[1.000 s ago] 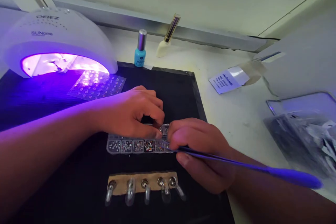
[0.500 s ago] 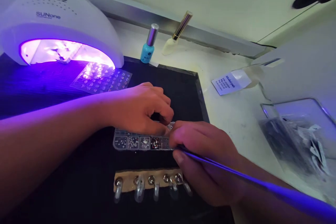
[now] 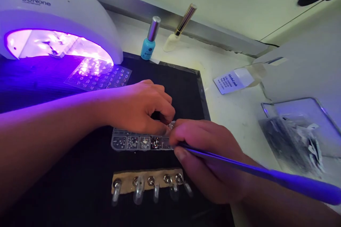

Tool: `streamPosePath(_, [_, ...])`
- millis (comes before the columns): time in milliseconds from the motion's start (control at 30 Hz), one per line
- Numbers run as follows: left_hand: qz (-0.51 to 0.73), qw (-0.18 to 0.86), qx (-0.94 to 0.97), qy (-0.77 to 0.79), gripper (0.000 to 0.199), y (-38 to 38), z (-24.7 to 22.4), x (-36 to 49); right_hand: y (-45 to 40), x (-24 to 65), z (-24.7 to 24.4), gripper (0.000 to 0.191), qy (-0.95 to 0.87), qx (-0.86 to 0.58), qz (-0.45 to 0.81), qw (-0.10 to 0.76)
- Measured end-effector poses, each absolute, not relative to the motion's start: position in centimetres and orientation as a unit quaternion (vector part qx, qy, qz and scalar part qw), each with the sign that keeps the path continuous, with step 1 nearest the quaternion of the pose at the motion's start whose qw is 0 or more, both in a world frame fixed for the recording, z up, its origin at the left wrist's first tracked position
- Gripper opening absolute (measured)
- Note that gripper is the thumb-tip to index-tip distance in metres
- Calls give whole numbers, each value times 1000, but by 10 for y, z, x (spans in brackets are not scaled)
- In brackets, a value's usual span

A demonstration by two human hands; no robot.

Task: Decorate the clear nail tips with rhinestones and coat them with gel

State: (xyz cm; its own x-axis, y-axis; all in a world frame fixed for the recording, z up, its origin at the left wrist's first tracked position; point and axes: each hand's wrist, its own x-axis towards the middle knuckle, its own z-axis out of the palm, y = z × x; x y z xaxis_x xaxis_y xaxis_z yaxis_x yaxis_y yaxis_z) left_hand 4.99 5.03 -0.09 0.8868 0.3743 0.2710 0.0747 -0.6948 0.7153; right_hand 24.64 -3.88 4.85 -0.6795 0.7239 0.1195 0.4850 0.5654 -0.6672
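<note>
Rhinestone case (image 3: 113, 144): on our mat (image 3: 183, 88)
Nail tips (image 3: 139, 193): between us and the case
Nail lamp (image 3: 87, 17): back left, sticker sheet (image 3: 106, 78) at its mouth
Alcohol pads box (image 3: 230, 81): right of the mat

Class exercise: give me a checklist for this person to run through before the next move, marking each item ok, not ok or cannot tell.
1. Long tool gripped in right hand: ok.
2. Tool's tip visible: not ok, hidden at the right hand.
3. Left hand steadying the divided case: cannot tell; it covers much of the back row.
4. Five clear nail tips lined up along the brown strip: ok.
5. Blue bottle capped and upright: ok.
</note>
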Motion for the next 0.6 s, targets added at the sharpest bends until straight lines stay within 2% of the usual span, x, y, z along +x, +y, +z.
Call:
streamPosePath(233, [206, 367, 898, 124, 16, 50, -1, 49, -38, 248, 43, 11, -867, -333, 306, 211])
streamPosePath(433, [208, 370, 897, 124, 16, 50, -2, 50, -32, 253, 33, 10, -874, -269, 308, 262])
streamPosePath(600, [202, 367, 899, 126, 16, 49, -1, 50, -34, 253, 36, 11, -881, -286, 290, 241])
